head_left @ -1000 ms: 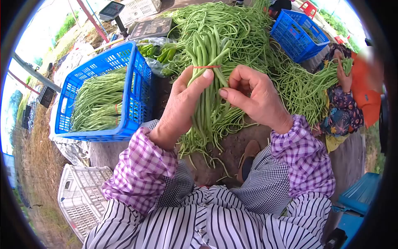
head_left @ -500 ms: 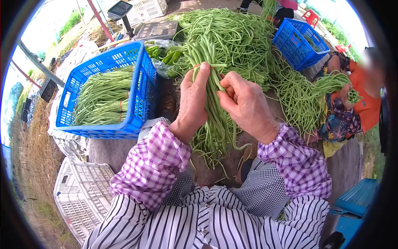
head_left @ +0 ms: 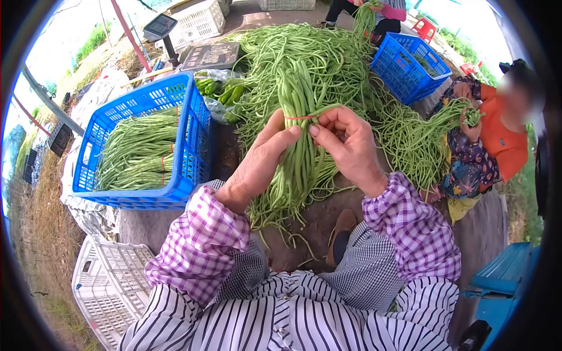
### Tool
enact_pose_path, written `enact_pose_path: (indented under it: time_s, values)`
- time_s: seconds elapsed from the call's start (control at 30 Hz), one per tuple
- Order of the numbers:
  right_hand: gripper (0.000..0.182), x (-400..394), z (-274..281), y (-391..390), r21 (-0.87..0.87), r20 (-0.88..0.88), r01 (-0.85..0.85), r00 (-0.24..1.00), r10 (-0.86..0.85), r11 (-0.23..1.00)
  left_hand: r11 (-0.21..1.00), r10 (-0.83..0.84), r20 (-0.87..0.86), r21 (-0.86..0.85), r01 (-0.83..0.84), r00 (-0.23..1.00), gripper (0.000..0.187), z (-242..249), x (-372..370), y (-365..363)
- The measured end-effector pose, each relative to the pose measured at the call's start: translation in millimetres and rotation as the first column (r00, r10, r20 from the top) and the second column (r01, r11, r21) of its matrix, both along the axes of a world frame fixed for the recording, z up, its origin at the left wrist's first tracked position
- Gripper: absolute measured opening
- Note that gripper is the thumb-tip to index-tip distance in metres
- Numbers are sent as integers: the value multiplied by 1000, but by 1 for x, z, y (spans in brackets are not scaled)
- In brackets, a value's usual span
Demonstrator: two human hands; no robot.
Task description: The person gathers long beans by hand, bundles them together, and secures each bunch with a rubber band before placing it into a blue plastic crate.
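A bundle of green long beans stands upright in front of me, a thin red band around it. My left hand is closed around the bundle's left side, its thumb lying across the front just below the band. On the other side my right hand is closed, thumb and fingertips pinching at a long bean beside the band. One bean end sticks out to the right above those fingers. The lower ends of the bundle hang over loose beans on the ground.
A large heap of long beans lies ahead. At left stands a blue crate with banded bundles, near bagged green peppers and a scale. A white crate is lower left. A co-worker holds beans at right; another blue crate stands behind.
My right hand has moved from below the band up to its right edge. My left thumb has slid down off the band. The co-worker at right has brought both hands to their beans.
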State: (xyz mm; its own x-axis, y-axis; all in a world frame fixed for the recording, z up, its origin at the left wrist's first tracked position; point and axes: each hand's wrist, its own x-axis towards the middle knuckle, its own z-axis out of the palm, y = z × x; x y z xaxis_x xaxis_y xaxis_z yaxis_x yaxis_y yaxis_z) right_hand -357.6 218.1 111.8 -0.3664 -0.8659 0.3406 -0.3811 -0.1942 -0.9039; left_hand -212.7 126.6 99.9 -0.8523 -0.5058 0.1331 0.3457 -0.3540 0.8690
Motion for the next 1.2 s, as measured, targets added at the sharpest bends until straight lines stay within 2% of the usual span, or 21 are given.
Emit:
enact_pose_path:
  time_s: [0.13, 0.2, 0.33, 0.4, 0.53, 0.6, 0.7, 0.73, 0.87, 0.97, 1.03, 1.1, 1.17, 1.2]
  values:
    - [11, 6, 3, 1, -32, -36, -2, 999, 1, 999, 983, 30, 56, -181, -20, 998, 46, -6, 4, -4]
    - [10, 10, 9, 4, -33, -131, 0, 991, -4, 999, 969, 89, 97, -239, -63, 991, 46, -1, 6, 2]
    - [11, 12, 19, 8, 32, -276, -25, 961, 33, 999, 972, 35, 120, -233, -6, 992, 46, -6, 9, -5]
    - [13, 11, 16, 8, 73, -267, -19, 963, 38, 997, 976, 25, 109, -219, -1, 994, 47, -8, 9, -5]
    - [15, 15, 12, 8, 69, -177, -36, 983, 48, 997, 993, 59, 20, -101, -57, 998, 45, -15, 3, 0]
    - [15, 15, 12, 7, 43, -182, -32, 982, 39, 999, 990, 111, -24, -81, -113, 993, 42, -17, 1, 4]
    - [16, 21, 11, 4, 28, -207, 2, 978, 4, 1000, 980, 199, -98, 45, -195, 975, 35, -16, -3, 8]
    - [16, 24, 11, 3, 29, -218, 17, 976, -10, 999, 970, 241, -116, 48, -237, 963, 28, -16, -5, 7]
    - [14, 31, 11, 11, 86, -332, 59, 943, -27, 995, 929, 327, -58, 201, -310, 943, 29, -1, -7, -6]
    - [13, 13, 19, 31, 261, -453, -8, 882, 130, 965, 893, 365, -109, 322, -314, 925, 36, -13, 0, -48]
    - [11, -9, 27, 48, 262, -491, 160, 871, -12, 952, 816, 473, -68, 411, -407, 879, 41, -11, 8, -61]
    - [9, -47, 36, 69, -4, -522, 328, 805, -281, 945, 845, 425, -113, 404, -350, 898, 38, -18, 15, -74]
    - [9, -90, 43, 105, -93, -569, 504, 681, -461, 859, 854, 432, -114, 371, -365, 895, 31, -10, 18, -73]
    - [8, -108, 45, 125, -124, -599, 540, 628, -497, 832, 857, 433, -110, 359, -370, 895, 27, -8, 19, -70]
